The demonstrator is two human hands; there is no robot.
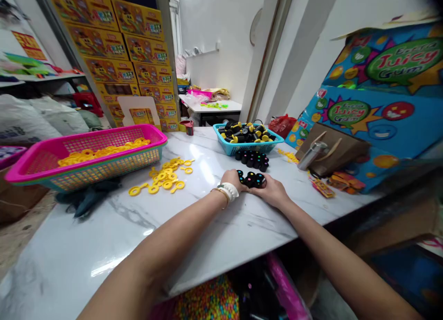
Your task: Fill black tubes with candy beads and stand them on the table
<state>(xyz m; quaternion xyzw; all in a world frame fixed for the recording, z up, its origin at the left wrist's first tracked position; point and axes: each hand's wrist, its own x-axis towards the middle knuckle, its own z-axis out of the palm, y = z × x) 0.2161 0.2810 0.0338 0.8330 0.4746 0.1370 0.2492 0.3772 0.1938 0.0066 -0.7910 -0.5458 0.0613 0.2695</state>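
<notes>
My left hand [232,179] and my right hand [273,191] are closed around the two sides of a tight cluster of small black cups [251,180] on the marble-patterned table. Blue, pink and yellow dots of colour show in the tops of these cups. A bracelet and a white band circle my left wrist. Just beyond my hands stands another group of black cups [252,159], packed in rows. To the left lie loose yellow rings with short handles [168,176].
A blue basket [232,147] holds black and yellow pieces. At left, a pink basket [34,168] contains yellow rings. On the right are a paper bag [346,147], a metallic cylinder [312,155] and blue cartons [377,110]. Colourful beads [207,301] sit below the table edge.
</notes>
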